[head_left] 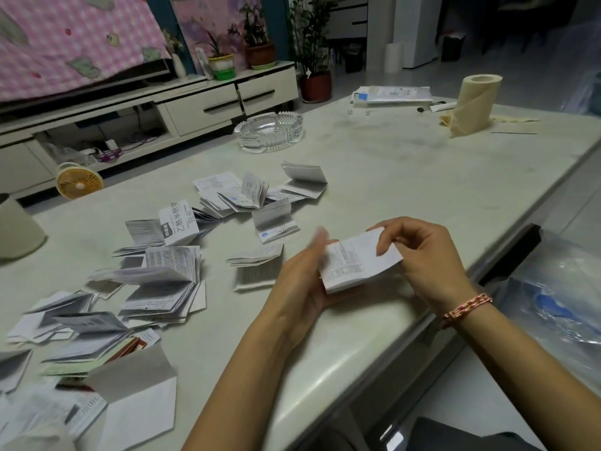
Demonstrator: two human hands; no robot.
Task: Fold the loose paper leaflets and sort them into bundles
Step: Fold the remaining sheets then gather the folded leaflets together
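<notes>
- A glass ashtray [269, 131] is sitting on the pale table [406, 177], and every place below is being given from it
- A grey tub [18, 229] is standing far to the left of the ashtray, nearer the camera, at the picture's edge
- A small yellow fan [79, 181] is sitting on the floor, well left of the ashtray and slightly nearer
- A loose heap of folded leaflets [156, 288] is lying far to the near left of the ashtray, many of them springing half open
- A large grey folded sheet [140, 395] is standing tented at the near end of that heap, furthest from the ashtray
- A smaller scatter of leaflets [247, 193] is lying just in front of the ashtray
- A single folded leaflet [257, 268] is lying alone, straight in front of the ashtray and well nearer the camera
- The left hand [302, 281] is resting against the left end of the held leaflet [357, 262]; its fingers are blurred, so I cannot tell whether they are gripping or only pressing
- The held leaflet is hovering over the table's near edge, in front and to the right of the ashtray
- The right hand [422, 255] is pinching the leaflet's upper right edge between thumb and curled fingers, with a woven bracelet [465, 309] on its wrist
- A flat white packet [393, 94] is lying to the right of the ashtray, further back
- A tissue roll [474, 105] is standing far right of the ashtray
</notes>
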